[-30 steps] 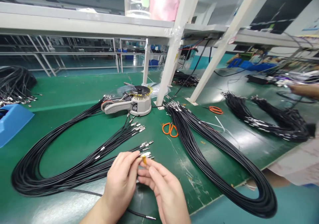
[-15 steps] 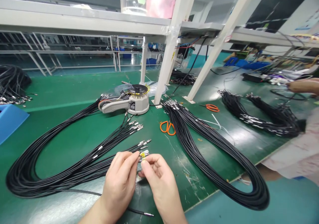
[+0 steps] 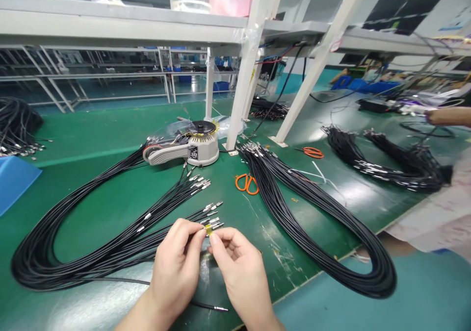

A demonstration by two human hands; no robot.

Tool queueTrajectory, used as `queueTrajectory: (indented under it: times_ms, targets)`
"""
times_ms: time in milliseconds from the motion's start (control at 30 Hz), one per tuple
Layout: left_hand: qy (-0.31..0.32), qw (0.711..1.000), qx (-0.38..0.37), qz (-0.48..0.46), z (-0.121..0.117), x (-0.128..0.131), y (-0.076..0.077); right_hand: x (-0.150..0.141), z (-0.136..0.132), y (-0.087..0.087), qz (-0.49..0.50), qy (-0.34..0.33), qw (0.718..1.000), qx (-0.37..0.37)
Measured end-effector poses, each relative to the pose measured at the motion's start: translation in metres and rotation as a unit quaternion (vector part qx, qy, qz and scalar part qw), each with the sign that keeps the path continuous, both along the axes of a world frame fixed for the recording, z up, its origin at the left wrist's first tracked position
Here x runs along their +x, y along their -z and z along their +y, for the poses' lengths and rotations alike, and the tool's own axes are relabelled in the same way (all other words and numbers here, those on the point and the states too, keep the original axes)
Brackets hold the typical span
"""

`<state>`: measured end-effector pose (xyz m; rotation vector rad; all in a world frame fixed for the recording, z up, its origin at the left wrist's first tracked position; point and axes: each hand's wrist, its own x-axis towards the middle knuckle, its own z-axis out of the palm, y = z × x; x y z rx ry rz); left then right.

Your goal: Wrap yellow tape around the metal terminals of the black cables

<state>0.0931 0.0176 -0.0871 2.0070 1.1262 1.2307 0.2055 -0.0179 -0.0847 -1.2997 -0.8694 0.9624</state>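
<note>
Low in the middle of the view, my left hand [image 3: 177, 267] and my right hand [image 3: 239, 268] meet fingertip to fingertip. Both pinch a small group of black cable ends with metal tips, where a short piece of yellow tape [image 3: 208, 230] sits around them. The cables belong to a large black coil [image 3: 66, 252] looping to the left on the green bench [image 3: 110, 193]. More metal-tipped ends [image 3: 196, 184] fan out just beyond my fingers.
A grey tape dispenser [image 3: 187, 149] stands behind the cable ends. Orange scissors [image 3: 246, 183] lie right of it, a second pair [image 3: 312, 152] further back. Another long coil [image 3: 324, 233] runs to the bench's front right edge. Another person's arm [image 3: 447, 115] is at far right.
My fingers have closed tighter round the taped cable ends, and the yellow tape now lies flatter against them. The view has shifted slightly; the coils have not moved.
</note>
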Motion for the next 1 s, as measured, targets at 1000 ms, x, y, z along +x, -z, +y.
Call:
queueTrajectory:
  times_ms: [1000]
  targets:
    - [0.094,0.823,-0.469,-0.306,0.008,-0.004,-0.012,-0.001,0.011,-0.005,-0.089,-0.021,0.996,0.014]
